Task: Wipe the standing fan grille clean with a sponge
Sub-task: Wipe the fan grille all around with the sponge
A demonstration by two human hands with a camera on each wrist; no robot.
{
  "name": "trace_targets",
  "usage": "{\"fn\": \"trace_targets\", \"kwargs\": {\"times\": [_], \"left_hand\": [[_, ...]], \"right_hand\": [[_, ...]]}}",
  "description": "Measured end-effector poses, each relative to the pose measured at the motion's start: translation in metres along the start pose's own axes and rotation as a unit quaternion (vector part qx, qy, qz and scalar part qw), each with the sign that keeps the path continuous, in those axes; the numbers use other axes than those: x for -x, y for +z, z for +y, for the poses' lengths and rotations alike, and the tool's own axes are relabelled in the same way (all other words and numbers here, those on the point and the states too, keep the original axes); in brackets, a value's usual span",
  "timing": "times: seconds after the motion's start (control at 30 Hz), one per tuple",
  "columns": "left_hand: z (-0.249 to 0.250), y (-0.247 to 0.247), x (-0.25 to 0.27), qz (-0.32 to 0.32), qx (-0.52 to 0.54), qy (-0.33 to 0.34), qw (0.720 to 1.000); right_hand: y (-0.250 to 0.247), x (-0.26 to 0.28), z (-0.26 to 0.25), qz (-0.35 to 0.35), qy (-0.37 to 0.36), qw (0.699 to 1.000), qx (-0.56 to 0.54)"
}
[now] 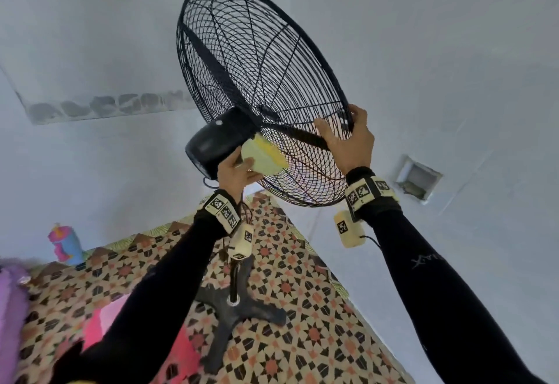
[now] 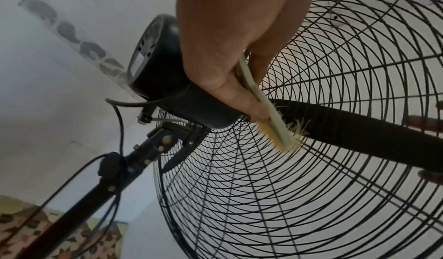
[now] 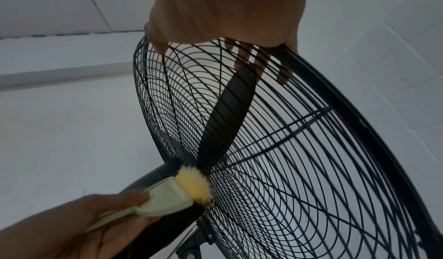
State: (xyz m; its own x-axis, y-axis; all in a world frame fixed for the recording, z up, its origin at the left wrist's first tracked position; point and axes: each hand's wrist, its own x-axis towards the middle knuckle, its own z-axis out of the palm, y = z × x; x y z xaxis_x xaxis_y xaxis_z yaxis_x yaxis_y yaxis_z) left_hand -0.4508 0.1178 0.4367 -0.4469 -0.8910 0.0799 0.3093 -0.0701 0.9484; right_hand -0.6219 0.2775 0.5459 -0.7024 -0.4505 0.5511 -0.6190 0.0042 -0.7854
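- black round wire fan grille (image 1: 266, 81) on the standing fan is tilted, raised above a patterned floor mat (image 1: 302, 308), with the white wall behind it.
- left hand (image 1: 234, 168) grasps a pale green flat-handled cleaning tool with a yellow fuzzy edge (image 1: 266, 158), thumb and fingers pinched round the handle.
- the yellow edge touches the grille wires just beside the black cylindrical motor housing (image 1: 211, 144), near the hub.
- right hand (image 1: 348, 138) grips the grille's lower right rim; its fingers (image 3: 242, 58) curl round the rim, tips showing through the wires.
- a black fan blade (image 3: 230, 111) sits inside the cage, one tip close to the right hand's fingers.
- the fan's black cross-shaped base (image 1: 239, 311) stands on the mat.
- a pink and blue bottle (image 1: 65, 244) stands far left against the wall.
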Motion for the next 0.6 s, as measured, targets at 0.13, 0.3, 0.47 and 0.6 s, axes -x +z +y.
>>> {"fn": "trace_targets", "kwargs": {"times": [0.13, 0.3, 0.47, 0.6], "left_hand": [[0.001, 0.014, -0.011, 0.059, -0.008, -0.031, 0.998], [0.003, 0.013, -0.002, -0.023, 0.017, -0.118, 0.993], [0.005, 0.016, -0.003, 0.102, 0.071, -0.082, 0.989], [0.003, 0.025, 0.008, 0.044, 0.026, -0.084, 0.995]], "right_hand": [[0.003, 0.003, -0.003, 0.014, 0.007, 1.000, -0.006], [0.000, 0.006, -0.001, 0.017, 0.002, 1.000, -0.014], [0.000, 0.010, 0.001, -0.001, -0.005, 1.000, -0.024], [-0.002, 0.008, 0.007, -0.003, -0.009, 1.000, -0.030]]}}
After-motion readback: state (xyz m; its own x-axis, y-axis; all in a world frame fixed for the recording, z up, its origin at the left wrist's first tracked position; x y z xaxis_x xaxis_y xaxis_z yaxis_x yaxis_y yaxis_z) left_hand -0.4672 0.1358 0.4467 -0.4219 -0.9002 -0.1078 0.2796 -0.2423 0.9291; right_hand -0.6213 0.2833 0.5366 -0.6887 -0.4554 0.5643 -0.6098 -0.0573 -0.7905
